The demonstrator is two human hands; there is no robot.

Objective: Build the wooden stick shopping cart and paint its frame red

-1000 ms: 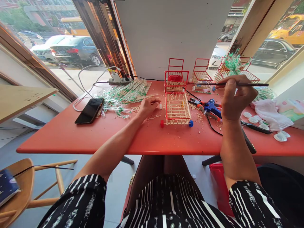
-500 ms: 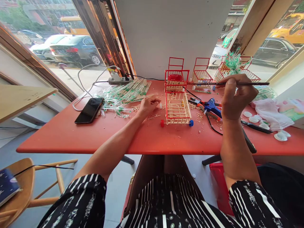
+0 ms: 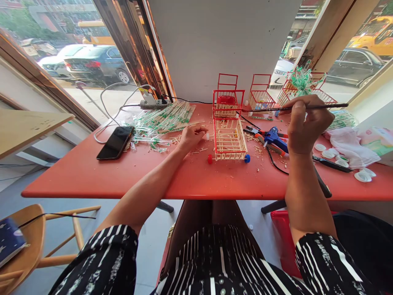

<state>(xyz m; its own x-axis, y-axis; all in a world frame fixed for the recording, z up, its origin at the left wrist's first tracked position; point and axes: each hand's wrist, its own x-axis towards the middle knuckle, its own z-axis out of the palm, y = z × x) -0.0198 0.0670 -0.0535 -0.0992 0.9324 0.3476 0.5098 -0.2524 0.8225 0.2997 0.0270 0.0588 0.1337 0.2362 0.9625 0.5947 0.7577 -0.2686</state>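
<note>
One basket (image 3: 327, 97) with green wrappers (image 3: 301, 80) beyond right hand (image 3: 308, 122)

A plain pale wall (image 3: 227, 45) rises behind the red tabletop (image 3: 116, 184), between a left window (image 3: 55, 24) and a right window (image 3: 368, 37) that show a daylit street with parked cars (image 3: 95, 63). At the left, a light wooden surface (image 3: 30, 129) juts in above a wooden chair (image 3: 34, 235) on the bluish-grey floor (image 3: 147, 246).

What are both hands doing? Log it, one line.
left hand: by white wheel | right hand: holding brush toward nearest cart | glue gun: on table
</note>
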